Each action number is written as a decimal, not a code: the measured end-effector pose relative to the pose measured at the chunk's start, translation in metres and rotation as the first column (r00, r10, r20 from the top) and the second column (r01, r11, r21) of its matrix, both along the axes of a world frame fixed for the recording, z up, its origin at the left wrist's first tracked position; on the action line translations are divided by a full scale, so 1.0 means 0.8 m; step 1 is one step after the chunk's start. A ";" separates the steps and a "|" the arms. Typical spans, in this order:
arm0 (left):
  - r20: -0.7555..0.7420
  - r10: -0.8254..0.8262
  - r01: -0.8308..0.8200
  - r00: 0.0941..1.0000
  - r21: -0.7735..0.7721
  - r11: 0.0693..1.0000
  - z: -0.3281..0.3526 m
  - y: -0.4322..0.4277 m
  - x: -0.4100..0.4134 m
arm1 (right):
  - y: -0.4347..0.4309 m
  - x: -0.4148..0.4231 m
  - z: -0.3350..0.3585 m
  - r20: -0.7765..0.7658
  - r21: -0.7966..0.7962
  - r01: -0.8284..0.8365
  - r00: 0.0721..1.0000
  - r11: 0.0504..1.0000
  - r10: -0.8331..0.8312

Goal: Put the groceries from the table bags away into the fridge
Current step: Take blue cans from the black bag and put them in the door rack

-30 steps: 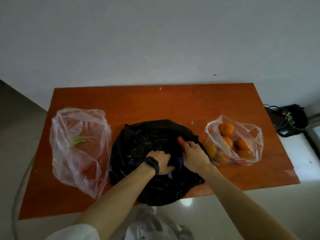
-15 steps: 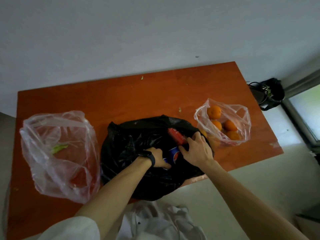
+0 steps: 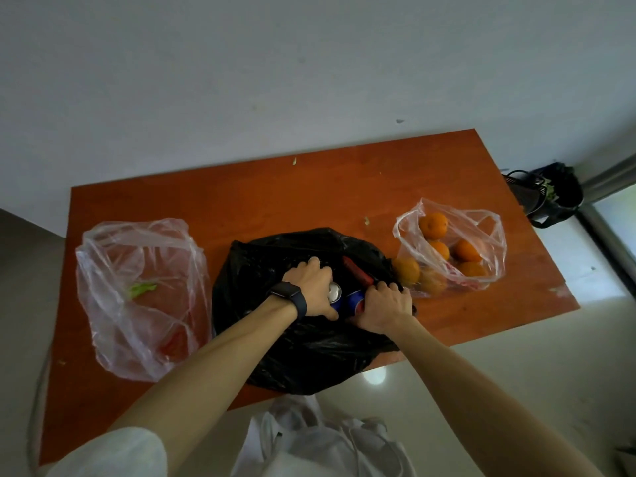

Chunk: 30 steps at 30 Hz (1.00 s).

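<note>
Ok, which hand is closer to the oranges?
Right. The right hand grips the rim of the black bag just beside the oranges; the left hand is farther off, on a can inside that bag.

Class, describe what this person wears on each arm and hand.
The left wrist wears a dark smartwatch with a rounded rectangular face. A white sleeve covers the left upper arm. The right arm is bare. Neither the left hand nor the right hand is gloved.
</note>
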State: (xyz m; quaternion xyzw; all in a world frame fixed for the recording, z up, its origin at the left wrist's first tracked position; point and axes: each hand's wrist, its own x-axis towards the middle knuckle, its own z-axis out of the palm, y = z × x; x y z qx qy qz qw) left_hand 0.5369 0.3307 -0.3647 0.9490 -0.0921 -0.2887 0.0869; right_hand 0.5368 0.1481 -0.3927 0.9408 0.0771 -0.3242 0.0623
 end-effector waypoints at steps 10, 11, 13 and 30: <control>0.145 0.053 -0.047 0.988 -0.043 0.998 -0.019 0.020 -0.031 | -0.012 -0.029 -0.013 0.178 0.209 0.137 0.968 0.968 -0.176; 0.156 0.044 -0.038 0.987 -0.043 0.998 -0.024 0.020 -0.036 | -0.017 -0.034 -0.012 0.199 0.264 0.134 0.961 0.955 -0.190; 0.171 0.050 -0.040 0.984 -0.061 0.997 -0.030 0.020 -0.043 | -0.024 -0.045 -0.009 0.247 0.369 0.122 0.943 0.921 -0.224; 0.086 0.094 -0.079 0.992 -0.167 0.983 -0.051 0.023 -0.049 | -0.009 -0.081 -0.014 0.536 0.225 0.087 0.821 0.970 -0.198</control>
